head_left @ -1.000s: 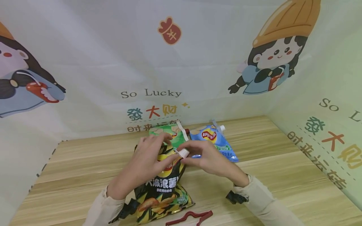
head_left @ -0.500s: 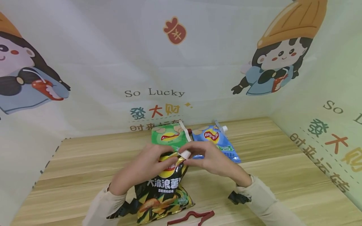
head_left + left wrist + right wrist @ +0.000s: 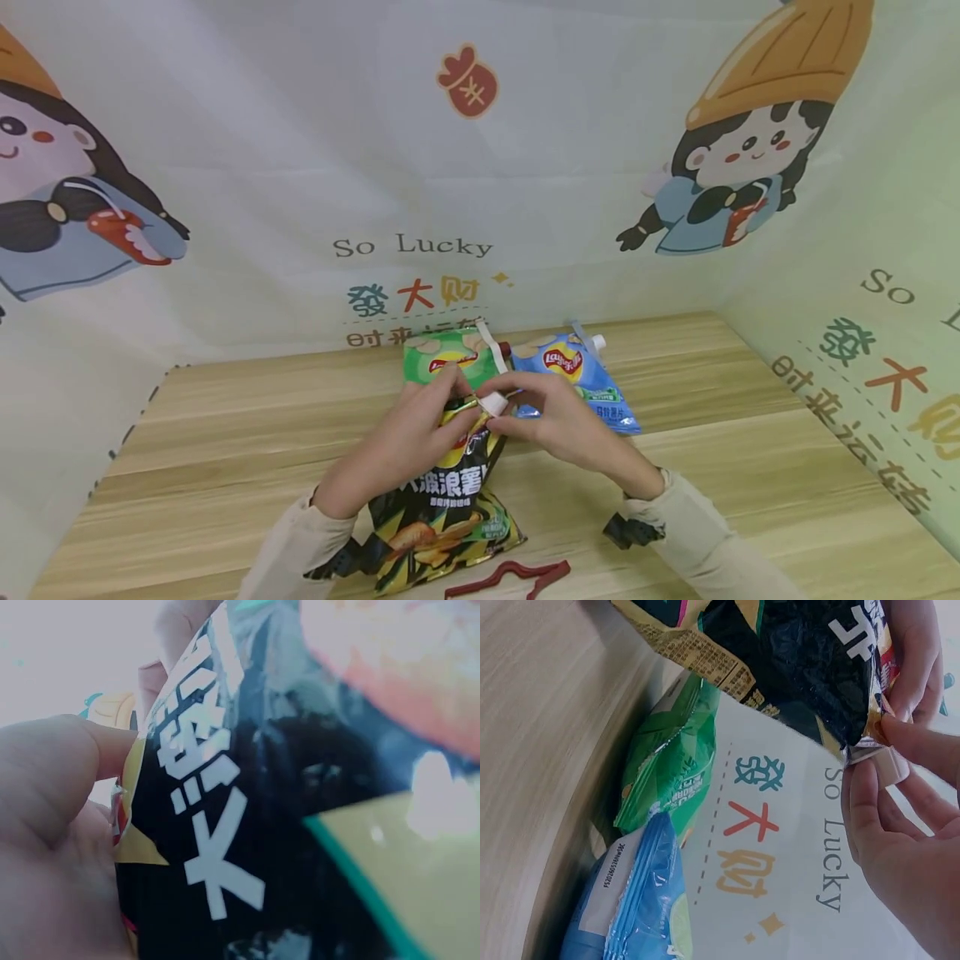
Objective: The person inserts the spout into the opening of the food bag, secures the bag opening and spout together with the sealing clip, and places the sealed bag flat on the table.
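Upright above the table, a black chip bag [image 3: 431, 533] with gold edges hangs between the two hands. My left hand [image 3: 408, 442] pinches its top edge, thumb in front; the left wrist view shows the bag's printed front [image 3: 247, 795] close up. At the top right corner of the bag, my right hand [image 3: 558, 421] pinches a small white capped piece [image 3: 492, 404] that looks like the end of a bag clip. In the right wrist view this white piece [image 3: 889, 766] sits right at the bag's corner between thumb and fingers. The left fingertips are close beside it.
Behind the hands lie a green chip bag [image 3: 442, 360] with a white clip and red cap, and a blue chip bag [image 3: 600, 392] with a grey clip and white cap. A dark red angled clip [image 3: 510, 575] lies at the table's front. A printed cloth stands behind.
My left hand has shifted right, its fingers drawing in from a wider spread to the bag's top edge near the white piece. The black bag has shifted slightly right; the right hand keeps its hold.
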